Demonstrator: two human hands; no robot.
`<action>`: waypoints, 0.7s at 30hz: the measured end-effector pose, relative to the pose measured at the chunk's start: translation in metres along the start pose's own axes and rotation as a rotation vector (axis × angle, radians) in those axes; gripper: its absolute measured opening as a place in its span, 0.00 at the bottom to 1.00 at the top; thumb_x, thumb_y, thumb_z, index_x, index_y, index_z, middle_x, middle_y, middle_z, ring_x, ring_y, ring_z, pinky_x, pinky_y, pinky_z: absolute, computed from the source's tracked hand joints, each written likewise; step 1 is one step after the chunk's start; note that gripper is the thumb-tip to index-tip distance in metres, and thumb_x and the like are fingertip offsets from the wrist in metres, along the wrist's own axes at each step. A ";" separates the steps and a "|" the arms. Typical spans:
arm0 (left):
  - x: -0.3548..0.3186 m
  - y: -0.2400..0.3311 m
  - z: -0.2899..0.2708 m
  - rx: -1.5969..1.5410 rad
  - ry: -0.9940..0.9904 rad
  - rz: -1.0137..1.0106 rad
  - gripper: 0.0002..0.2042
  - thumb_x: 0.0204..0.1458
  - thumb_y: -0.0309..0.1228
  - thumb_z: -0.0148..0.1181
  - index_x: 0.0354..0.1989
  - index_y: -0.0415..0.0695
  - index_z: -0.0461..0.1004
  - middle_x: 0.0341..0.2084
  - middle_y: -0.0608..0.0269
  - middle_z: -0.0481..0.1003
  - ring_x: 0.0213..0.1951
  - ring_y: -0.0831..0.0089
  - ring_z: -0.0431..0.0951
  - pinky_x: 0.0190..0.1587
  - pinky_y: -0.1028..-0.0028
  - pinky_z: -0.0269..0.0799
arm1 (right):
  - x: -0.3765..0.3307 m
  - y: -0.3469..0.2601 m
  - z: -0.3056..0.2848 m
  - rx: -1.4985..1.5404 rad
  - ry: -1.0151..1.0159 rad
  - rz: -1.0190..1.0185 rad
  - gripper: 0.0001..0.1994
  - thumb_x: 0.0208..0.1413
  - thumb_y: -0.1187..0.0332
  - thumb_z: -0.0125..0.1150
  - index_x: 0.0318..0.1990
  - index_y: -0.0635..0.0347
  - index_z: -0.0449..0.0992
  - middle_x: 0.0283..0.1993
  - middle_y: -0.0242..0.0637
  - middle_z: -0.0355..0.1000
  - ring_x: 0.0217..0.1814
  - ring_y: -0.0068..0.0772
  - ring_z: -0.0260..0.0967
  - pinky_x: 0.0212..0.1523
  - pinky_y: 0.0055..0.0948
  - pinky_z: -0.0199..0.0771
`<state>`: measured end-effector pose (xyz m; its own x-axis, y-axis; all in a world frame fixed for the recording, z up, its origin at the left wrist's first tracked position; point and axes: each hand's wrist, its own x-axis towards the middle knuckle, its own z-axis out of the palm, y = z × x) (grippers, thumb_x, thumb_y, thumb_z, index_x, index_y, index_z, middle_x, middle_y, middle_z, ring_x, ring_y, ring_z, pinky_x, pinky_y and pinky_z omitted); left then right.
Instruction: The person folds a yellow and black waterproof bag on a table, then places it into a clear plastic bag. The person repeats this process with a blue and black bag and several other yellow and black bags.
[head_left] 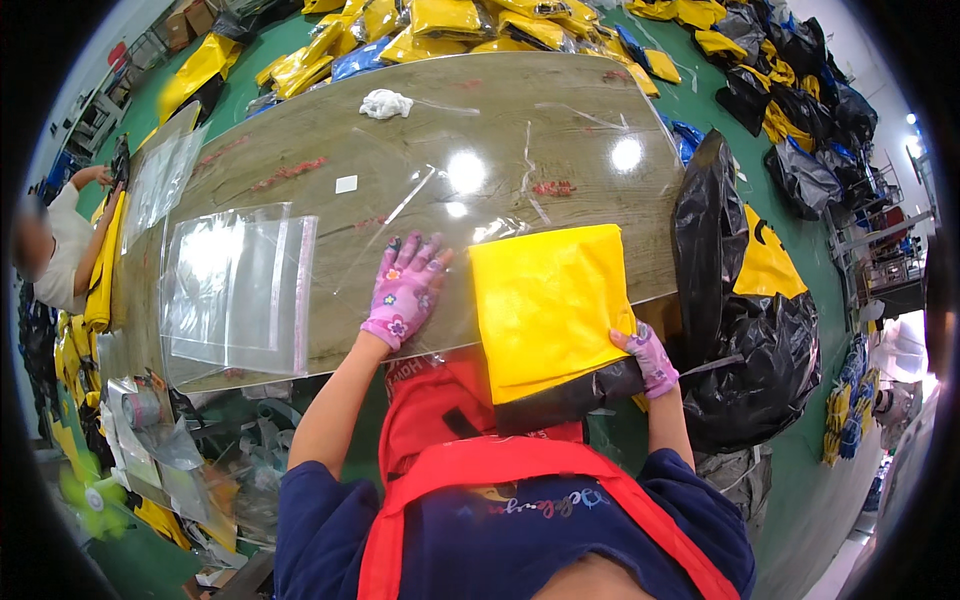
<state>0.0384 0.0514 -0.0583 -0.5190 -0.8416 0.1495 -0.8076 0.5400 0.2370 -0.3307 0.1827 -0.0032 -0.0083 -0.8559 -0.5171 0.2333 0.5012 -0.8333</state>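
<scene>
A yellow, flatly folded sheet of smooth material [548, 305] with a black lower part lies at the table's near edge, its black end overhanging. My right hand [650, 360], in a pink floral glove with bare fingertips, grips its right side with the thumb on top; the other fingers are hidden beneath. My left hand [405, 290], in a matching glove, rests flat on the table with its fingers stretched, just left of the sheet and apart from it. Further left lies a stack of clear plastic bags [235, 300].
On the wood-patterned table [580, 140] lie a crumpled white cloth [385, 104] and a small white label [346, 184]. Yellow packs [440, 18] are heaped behind it. A large black plastic bag [765, 385] bulges at the right. Another person [62, 250] works at the far left.
</scene>
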 end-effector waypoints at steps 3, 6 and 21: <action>0.005 -0.010 0.002 0.022 0.022 0.023 0.22 0.55 0.37 0.51 0.60 0.55 0.66 0.65 0.67 0.59 0.67 0.60 0.54 0.68 0.58 0.43 | -0.003 0.005 -0.003 -0.039 0.016 -0.013 0.23 0.51 0.67 0.65 0.53 0.68 0.71 0.50 0.34 0.73 0.50 0.26 0.71 0.54 0.25 0.68; 0.006 0.002 -0.015 0.019 -0.009 0.071 0.23 0.56 0.39 0.51 0.61 0.54 0.66 0.65 0.67 0.59 0.67 0.61 0.54 0.68 0.58 0.43 | -0.004 0.005 -0.001 -0.023 0.016 -0.021 0.22 0.51 0.66 0.66 0.52 0.68 0.72 0.50 0.33 0.74 0.50 0.25 0.71 0.54 0.23 0.67; -0.007 0.007 -0.068 -0.297 -0.216 0.160 0.23 0.58 0.40 0.50 0.63 0.53 0.63 0.64 0.66 0.61 0.69 0.64 0.51 0.69 0.55 0.35 | 0.001 0.027 0.080 -0.709 -0.486 -0.216 0.21 0.55 0.58 0.63 0.52 0.61 0.73 0.48 0.33 0.75 0.49 0.25 0.71 0.50 0.25 0.70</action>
<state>0.0550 0.0611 0.0076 -0.7045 -0.7096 0.0090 -0.6118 0.6138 0.4990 -0.2468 0.1849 -0.0103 0.4692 -0.8195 -0.3290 -0.3844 0.1459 -0.9116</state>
